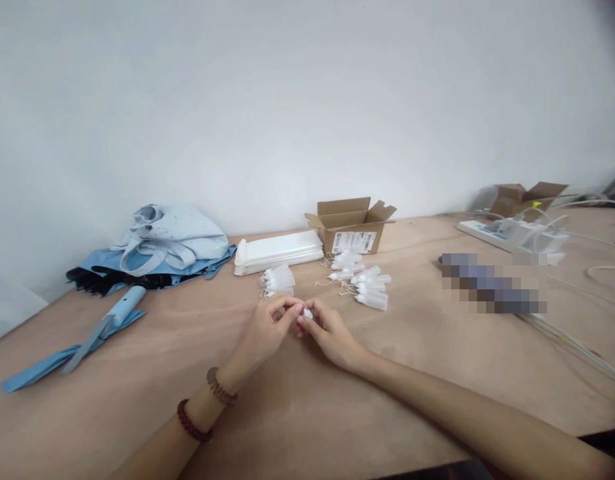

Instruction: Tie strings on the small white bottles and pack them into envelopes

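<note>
Both hands meet over the table, fingertips nearly touching. Between the thumb and forefinger of my right hand (332,333) shows a small white plastic piece (308,313), mostly covered by fingers. My left hand (274,327) is closed in a pinch at the same piece, its fingertips against those of the right. Just beyond my left hand lies a small group of translucent plastic bottles (280,277) with thin cords on their necks. More such bottles (371,300) lie in a loose pile past my right hand, caps and cords pointing left.
An open cardboard box (350,233) and a stack of flat white packs (282,252) stand near the wall. A blue umbrella (122,307) and a pale blue cloth bag (180,237) lie left. To the right are a blurred-out object (487,283), a power strip (487,235), cables and another box (524,198).
</note>
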{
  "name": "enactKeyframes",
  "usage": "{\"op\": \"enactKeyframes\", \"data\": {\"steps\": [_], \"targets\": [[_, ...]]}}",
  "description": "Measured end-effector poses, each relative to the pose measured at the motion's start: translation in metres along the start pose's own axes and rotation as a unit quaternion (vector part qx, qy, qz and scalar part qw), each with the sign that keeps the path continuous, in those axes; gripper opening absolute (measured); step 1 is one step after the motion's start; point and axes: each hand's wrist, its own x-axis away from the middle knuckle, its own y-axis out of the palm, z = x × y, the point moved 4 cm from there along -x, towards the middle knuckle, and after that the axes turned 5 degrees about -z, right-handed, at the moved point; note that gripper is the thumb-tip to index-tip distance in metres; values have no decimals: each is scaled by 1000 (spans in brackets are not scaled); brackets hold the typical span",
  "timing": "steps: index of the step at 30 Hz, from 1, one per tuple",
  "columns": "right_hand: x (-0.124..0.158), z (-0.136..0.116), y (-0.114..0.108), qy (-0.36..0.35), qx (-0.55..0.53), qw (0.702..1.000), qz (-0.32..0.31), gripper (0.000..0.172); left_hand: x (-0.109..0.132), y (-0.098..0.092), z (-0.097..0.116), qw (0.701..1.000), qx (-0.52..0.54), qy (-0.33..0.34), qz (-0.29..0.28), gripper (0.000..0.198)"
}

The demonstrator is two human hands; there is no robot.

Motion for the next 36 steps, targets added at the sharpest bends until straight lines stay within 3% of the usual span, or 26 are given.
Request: {"op": "enactKeyframes", "data": {"steps": [36], "targets": [[2, -4, 1, 4, 18, 1000, -19, 21, 5, -4, 9, 997, -58, 48, -24, 25]]}}
